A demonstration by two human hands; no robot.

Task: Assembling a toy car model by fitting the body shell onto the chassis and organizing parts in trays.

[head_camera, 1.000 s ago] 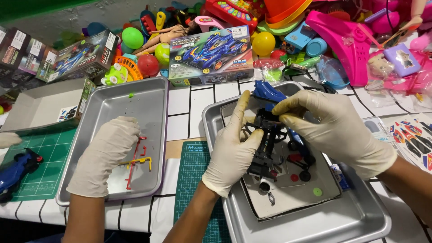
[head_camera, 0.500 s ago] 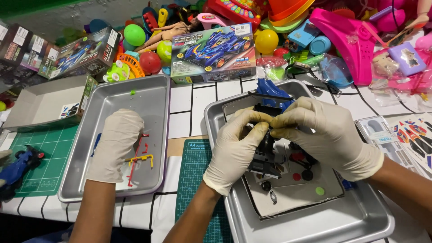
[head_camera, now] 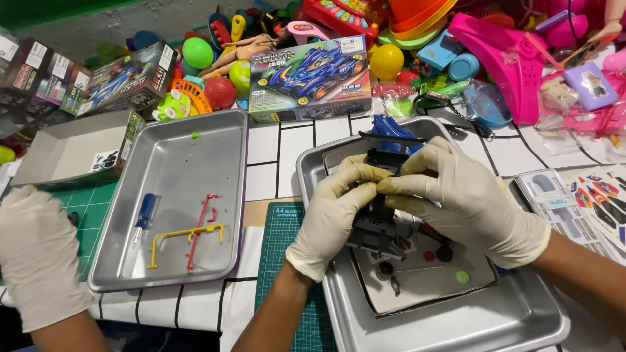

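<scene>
**Both hands grasp toy car chassis over right tray**

Head view:

1. The left hand and the right hand, both in pale gloves, meet over the right tray. The fingers of both hands are clenched on the dark toy car chassis: the left fingers wrap its upper left side, and the right fingers cover its upper right side and top.
2. The chassis is held above the tray, tilted, with its lower end just over a sheet of card that lies in the tray. Small black parts and 1 green dot rest on that card. A blue car body shell lies at the far end of the tray, just beyond the fingertips.
3. The left tray stands beside the right tray on the tiled desk. It contains a blue-handled screwdriver, a yellow parts frame and a red parts frame that crosses the yellow one.
4. A green cutting mat lies between the 2 trays, partly under the left forearm.
5. A third gloved hand, belonging to another person, rests at the lower left edge, well apart from the chassis.
6. A model car box stands behind the trays, in front of a heap of coloured plastic toys.
</scene>
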